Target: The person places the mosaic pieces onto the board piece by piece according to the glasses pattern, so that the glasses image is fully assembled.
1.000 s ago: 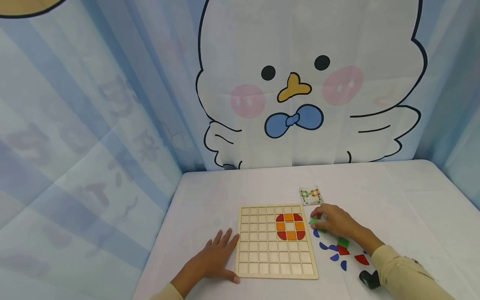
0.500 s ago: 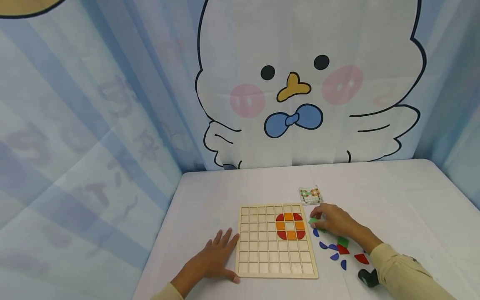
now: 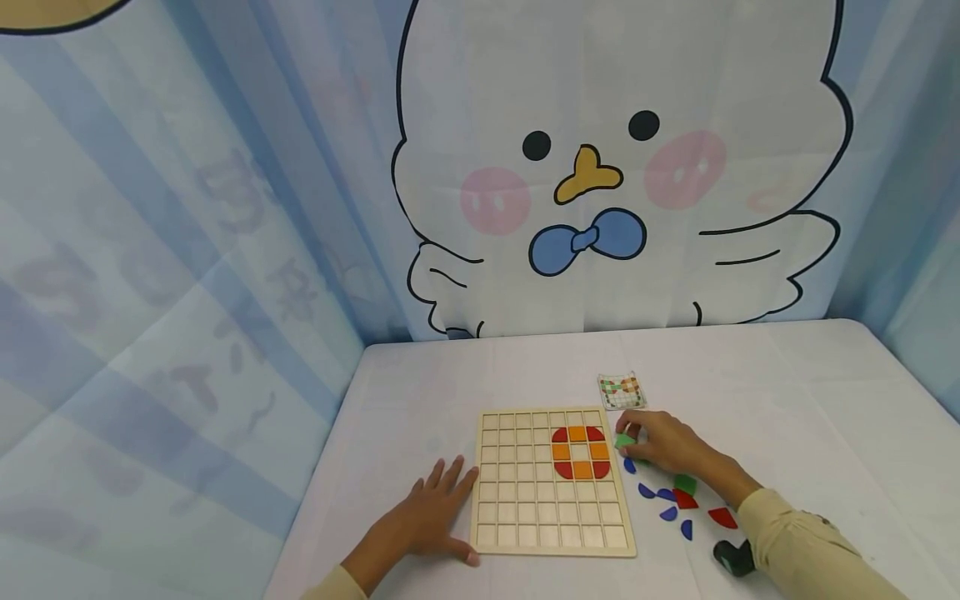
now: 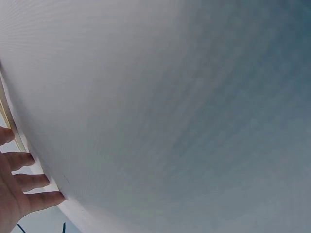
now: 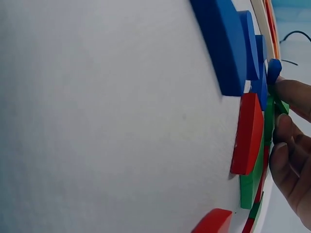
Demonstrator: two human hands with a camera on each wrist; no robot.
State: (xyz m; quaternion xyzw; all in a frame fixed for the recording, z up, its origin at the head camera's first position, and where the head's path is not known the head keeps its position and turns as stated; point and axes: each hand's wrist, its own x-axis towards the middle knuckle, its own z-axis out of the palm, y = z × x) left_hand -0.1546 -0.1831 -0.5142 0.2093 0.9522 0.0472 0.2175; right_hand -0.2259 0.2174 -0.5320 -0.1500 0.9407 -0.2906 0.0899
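In the head view, a wooden grid board lies on the table, with a ring of red and orange pieces set in its upper right cells. My left hand rests flat by the board's left edge, fingers spread, its fingertips and thumb at the frame. Just off the board's right edge, my right hand pinches a small green piece between thumb and fingers. The right wrist view has this green piece tilted in the fingers, above other blocks. Part of it is covered by the fingers.
Below the right hand lie several blue half-round pieces, a green square and red wedges. A small pattern card sits behind the board's upper right corner. A dark rounded object shows beside the right sleeve.
My right hand has shifted slightly left toward the board, and more of the green piece shows at its fingertips. My left hand and the board stay where they were.
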